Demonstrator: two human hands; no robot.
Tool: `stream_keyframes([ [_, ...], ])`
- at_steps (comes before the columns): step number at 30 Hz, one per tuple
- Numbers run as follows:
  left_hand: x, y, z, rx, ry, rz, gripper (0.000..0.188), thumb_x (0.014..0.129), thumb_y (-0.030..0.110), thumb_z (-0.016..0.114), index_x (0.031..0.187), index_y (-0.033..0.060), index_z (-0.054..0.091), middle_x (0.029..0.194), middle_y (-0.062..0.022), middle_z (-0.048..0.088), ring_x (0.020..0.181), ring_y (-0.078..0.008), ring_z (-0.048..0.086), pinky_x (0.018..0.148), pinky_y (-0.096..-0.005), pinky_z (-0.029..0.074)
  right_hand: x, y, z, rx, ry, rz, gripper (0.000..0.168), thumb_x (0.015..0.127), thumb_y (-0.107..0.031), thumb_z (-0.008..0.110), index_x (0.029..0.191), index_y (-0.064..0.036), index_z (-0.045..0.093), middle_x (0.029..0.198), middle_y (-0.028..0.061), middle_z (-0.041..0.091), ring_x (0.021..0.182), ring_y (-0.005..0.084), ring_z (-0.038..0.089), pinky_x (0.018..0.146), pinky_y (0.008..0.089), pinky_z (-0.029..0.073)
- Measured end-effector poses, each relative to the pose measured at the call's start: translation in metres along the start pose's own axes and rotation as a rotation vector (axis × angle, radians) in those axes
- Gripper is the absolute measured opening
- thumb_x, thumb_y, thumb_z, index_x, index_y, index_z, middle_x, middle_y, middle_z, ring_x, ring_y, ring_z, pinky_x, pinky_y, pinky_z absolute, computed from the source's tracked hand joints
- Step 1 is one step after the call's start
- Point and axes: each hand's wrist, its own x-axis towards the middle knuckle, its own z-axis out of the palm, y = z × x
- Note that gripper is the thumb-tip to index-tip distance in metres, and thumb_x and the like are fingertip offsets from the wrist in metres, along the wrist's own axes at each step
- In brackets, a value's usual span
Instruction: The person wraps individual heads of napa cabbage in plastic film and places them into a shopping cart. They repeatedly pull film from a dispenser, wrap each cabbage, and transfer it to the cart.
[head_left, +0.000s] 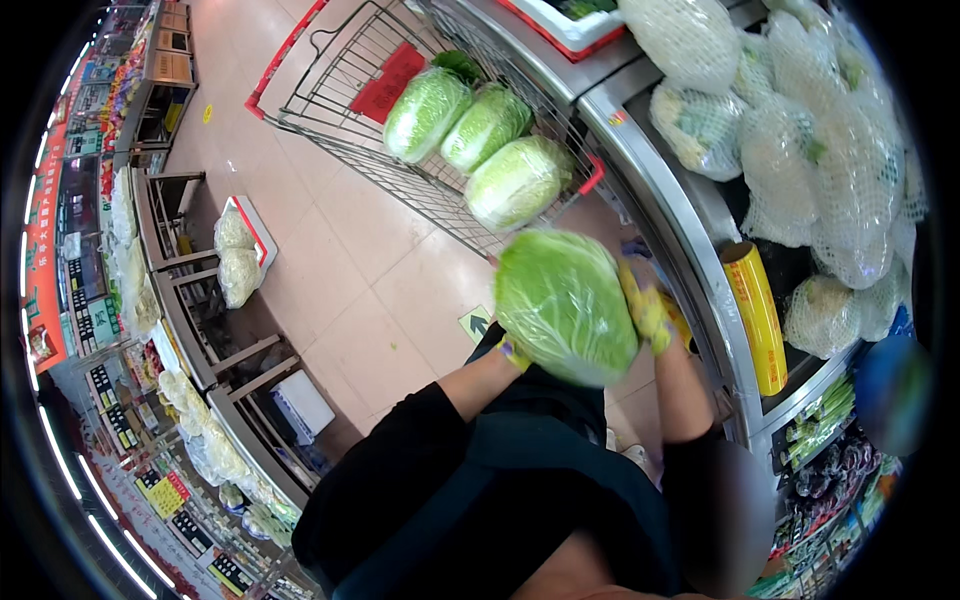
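Observation:
Between my gloved hands I hold a large napa cabbage (568, 306), close in front of my body. My left hand (513, 352) grips its lower left side, with the fingers hidden behind the leaves. Along its right side lies my right hand (646, 309) in a yellow patterned glove. Just beyond, a metal shopping cart (330, 154) with red trim holds three film-wrapped napa cabbages: one at the left (427, 114), one in the middle (487, 127) and one at the right (519, 183).
At my right runs a steel-edged display counter (675, 217) with netted cauliflowers (780, 165) and a yellow roll of film (754, 319). Shelving (187, 330) stands to the left, beside a white tray (259, 240) with wrapped produce. A floor sticker (475, 324) shows an arrow.

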Motion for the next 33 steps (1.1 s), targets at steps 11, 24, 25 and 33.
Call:
stream_keyframes([
  [11, 0.08, 0.145, 0.055, 0.276, 0.141, 0.347, 0.051, 0.099, 0.035, 0.042, 0.141, 0.0081, 0.032, 0.14, -0.0129, 0.043, 0.126, -0.0281, 0.044, 0.106, -0.0455, 0.035, 0.401, -0.129, 0.003, -0.244, -0.14, -0.12, 0.061, 0.081, -0.058, 0.054, 0.133, -0.026, 0.05, 0.142, 0.0088, 0.04, 0.133, 0.0327, 0.033, 0.107, 0.0569, 0.02],
  [24, 0.039, 0.139, 0.043, 0.935, 0.387, 0.206, 0.035, 0.096, 0.024, 0.05, 0.127, 0.0062, 0.051, 0.112, -0.0094, 0.063, 0.101, -0.0224, 0.06, 0.085, -0.0342, 0.048, 0.202, -0.114, -0.01, 0.284, 0.144, 0.339, 0.059, 0.078, -0.025, 0.068, 0.131, -0.011, 0.048, 0.14, 0.0176, 0.039, 0.131, 0.0398, 0.034, 0.108, 0.0483, 0.029],
  [25, 0.046, 0.12, 0.056, 1.052, 0.423, 0.18, 0.035, 0.096, 0.022, 0.052, 0.127, 0.0056, 0.051, 0.113, -0.008, 0.063, 0.1, -0.0196, 0.06, 0.084, -0.0318, 0.048, 0.139, -0.096, -0.018, 0.263, 0.253, 0.536, 0.056, 0.078, -0.025, 0.067, 0.129, -0.01, 0.05, 0.137, 0.0181, 0.042, 0.128, 0.0394, 0.036, 0.106, 0.0473, 0.031],
  [33, 0.163, -0.115, 0.08, 2.528, -0.33, 0.218, 0.059, 0.087, 0.035, 0.06, 0.133, 0.0005, 0.045, 0.131, -0.0195, 0.049, 0.124, -0.0323, 0.043, 0.104, -0.0413, 0.031, -0.279, 0.002, -0.1, 0.104, 0.787, 1.745, 0.065, 0.078, -0.038, 0.071, 0.126, 0.0, 0.051, 0.11, 0.0207, 0.063, 0.099, 0.0305, 0.063, 0.081, 0.0348, 0.05],
])
